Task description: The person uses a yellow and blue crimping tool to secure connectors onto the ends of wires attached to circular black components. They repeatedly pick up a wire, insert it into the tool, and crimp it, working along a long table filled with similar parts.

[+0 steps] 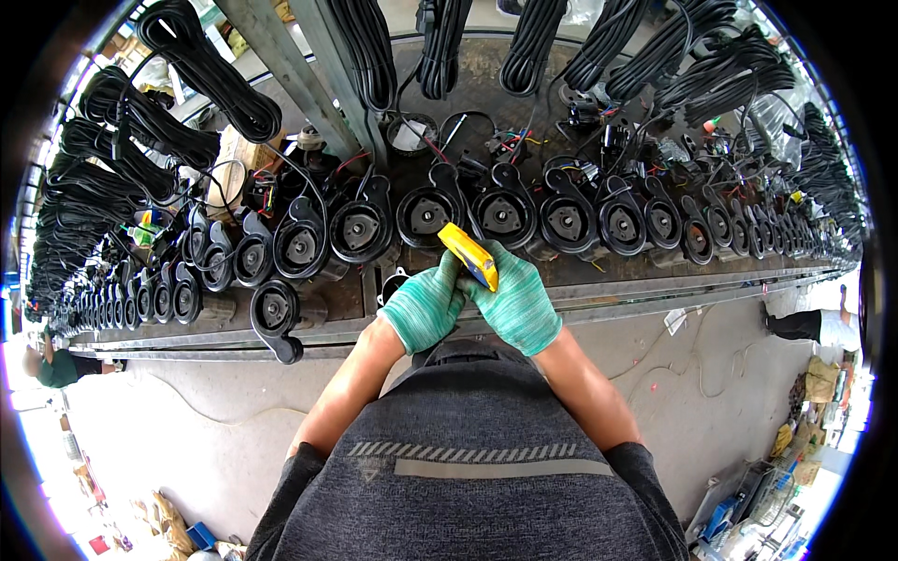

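Note:
My two hands, in green knit gloves, meet in front of my chest at the bench's near edge. The fingers of my right hand [514,301] are closed around a yellow, oblong handheld object [470,256] with dark marks on its side, tilted up toward the far left. Its exact kind I cannot make out. Right beside it, my left hand [426,307] has its fingers curled in, with the tips hidden, and touches the right one. Just beyond stand round black motor housings [427,217], each with a curved black arm. Another housing [275,308] lies nearer, left of my hands.
Bundled black cables [531,47] hang above the long bench [599,271]. A metal post [309,75] rises at the far left. Loose wires and small parts lie behind the housings. Other people [814,324] are at both far sides. A hose [215,409] crosses the floor.

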### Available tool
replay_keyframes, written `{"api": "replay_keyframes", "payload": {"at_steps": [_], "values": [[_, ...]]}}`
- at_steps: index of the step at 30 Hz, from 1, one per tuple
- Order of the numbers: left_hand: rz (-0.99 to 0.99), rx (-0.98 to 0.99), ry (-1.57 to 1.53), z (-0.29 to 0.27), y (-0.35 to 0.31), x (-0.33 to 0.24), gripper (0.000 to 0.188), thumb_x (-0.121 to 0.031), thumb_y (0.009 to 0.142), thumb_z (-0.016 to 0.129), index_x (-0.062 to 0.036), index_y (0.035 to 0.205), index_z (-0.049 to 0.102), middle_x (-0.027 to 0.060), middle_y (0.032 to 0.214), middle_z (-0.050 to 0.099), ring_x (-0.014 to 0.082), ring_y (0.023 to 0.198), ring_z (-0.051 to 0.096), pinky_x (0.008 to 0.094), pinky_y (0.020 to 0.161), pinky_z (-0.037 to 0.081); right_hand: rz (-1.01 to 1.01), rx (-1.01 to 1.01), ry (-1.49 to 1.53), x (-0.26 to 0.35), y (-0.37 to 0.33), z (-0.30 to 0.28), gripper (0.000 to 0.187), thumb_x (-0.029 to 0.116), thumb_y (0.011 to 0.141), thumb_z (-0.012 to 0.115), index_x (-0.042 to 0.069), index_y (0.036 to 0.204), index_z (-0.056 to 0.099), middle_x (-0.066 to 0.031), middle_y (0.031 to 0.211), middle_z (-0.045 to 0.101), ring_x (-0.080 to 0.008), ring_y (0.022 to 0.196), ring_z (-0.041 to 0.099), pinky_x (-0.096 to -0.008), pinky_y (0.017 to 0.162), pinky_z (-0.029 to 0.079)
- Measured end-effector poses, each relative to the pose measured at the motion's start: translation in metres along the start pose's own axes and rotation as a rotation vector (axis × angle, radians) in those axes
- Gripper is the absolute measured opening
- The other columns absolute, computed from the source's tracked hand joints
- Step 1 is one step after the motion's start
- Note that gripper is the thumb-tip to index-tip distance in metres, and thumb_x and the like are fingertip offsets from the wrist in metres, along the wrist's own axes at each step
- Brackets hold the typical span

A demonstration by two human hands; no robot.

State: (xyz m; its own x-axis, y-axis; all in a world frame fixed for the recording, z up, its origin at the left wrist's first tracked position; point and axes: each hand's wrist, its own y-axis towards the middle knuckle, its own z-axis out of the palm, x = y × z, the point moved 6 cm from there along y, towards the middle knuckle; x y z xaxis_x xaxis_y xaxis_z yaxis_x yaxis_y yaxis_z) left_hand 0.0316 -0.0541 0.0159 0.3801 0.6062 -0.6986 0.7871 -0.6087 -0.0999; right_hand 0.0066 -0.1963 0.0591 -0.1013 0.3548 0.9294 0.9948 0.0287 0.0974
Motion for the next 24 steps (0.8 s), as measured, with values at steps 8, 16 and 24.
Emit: {"api": "replay_keyframes", "payload": {"at_steps": [8, 16, 24], "values": [[0.073, -0.101, -0.379, -0.014, 0.002, -0.015, 0.043, -0.007, 0.097, 0.061, 0.0004, 0.137, 0.049, 0.0155, 0.095, 0.072, 0.0241, 0.082, 0.073, 0.037, 0.074, 0.056, -0.016, -0.136, 0.05, -0.015, -0.004, -0.008, 0.042, 0.008, 0.087, 0.076, -0.003, 0.124, 0.061, -0.0201, 0.097, 0.072, -0.0309, 0.085, 0.073, -0.0371, 0.075, 0.056], [0.151, -0.348, -0.306, -0.026, -0.001, -0.007, 0.022, -0.013, 0.102, 0.063, 0.0008, 0.119, 0.064, 0.0104, 0.086, 0.071, 0.0153, 0.074, 0.065, 0.0308, 0.07, 0.054, 0.218, -0.179, 0.55, -0.011, 0.002, -0.025, 0.028, 0.01, 0.091, 0.075, 0.005, 0.116, 0.065, 0.0023, 0.098, 0.067, -0.0079, 0.088, 0.061, -0.0254, 0.079, 0.051], [0.28, -0.542, -0.268, -0.05, -0.001, -0.017, 0.022, -0.017, 0.103, 0.062, 0.0029, 0.114, 0.065, 0.0075, 0.08, 0.066, 0.0131, 0.069, 0.061, 0.0293, 0.064, 0.049, 0.499, 0.161, 0.873, 0.004, -0.034, -0.028, 0.052, 0.026, 0.1, 0.07, 0.002, 0.143, 0.055, -0.0051, 0.128, 0.064, -0.0149, 0.12, 0.058, -0.031, 0.107, 0.042]]}}
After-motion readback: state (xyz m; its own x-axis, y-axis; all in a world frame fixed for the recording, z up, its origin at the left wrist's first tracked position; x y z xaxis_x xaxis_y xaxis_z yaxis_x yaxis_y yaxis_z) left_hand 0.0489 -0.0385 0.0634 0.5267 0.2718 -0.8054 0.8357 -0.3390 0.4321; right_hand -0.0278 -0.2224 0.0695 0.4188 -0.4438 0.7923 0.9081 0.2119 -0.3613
